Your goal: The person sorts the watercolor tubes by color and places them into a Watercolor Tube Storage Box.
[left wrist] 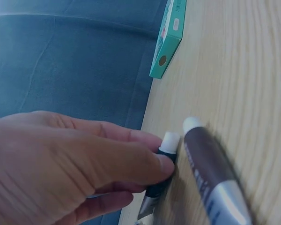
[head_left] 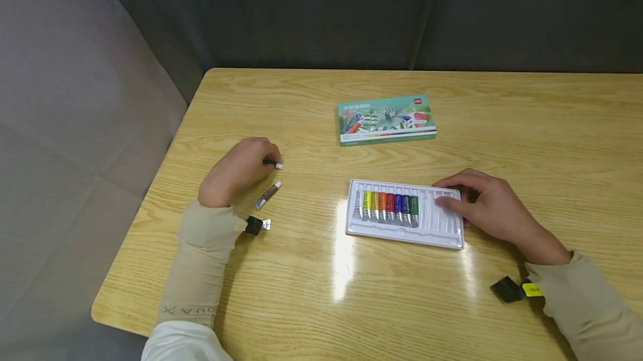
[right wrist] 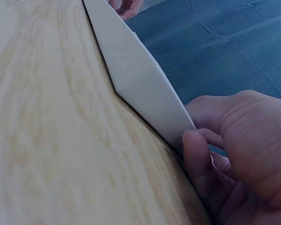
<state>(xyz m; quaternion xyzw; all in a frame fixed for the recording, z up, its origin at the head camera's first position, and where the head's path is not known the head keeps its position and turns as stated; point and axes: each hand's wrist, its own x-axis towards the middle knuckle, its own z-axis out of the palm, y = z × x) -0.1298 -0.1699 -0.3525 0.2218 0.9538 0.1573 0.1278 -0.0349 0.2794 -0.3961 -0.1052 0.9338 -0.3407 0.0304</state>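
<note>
My left hand (head_left: 243, 168) pinches a dark paint tube (left wrist: 154, 189) with a white cap between thumb and fingers, low over the table. Close beside it lies a brown paint tube (head_left: 268, 195), also white-capped, with a silver tail. The white plastic tray (head_left: 404, 235) holds a row of coloured paint tubes (head_left: 387, 207), from white and yellow through red and blue to green. Bare slots fill its right part. At that right end my right hand (head_left: 489, 207) grips the tray, thumb over the rim and fingers at the outer side.
A green illustrated paint box (head_left: 387, 120) lies flat behind the tray. Beside the black left wrist camera (head_left: 253, 225) shows a silvery flat end (head_left: 267, 225). The wooden table's (head_left: 301, 305) left edge runs beyond my left arm; a dark curtain (head_left: 321, 15) hangs behind.
</note>
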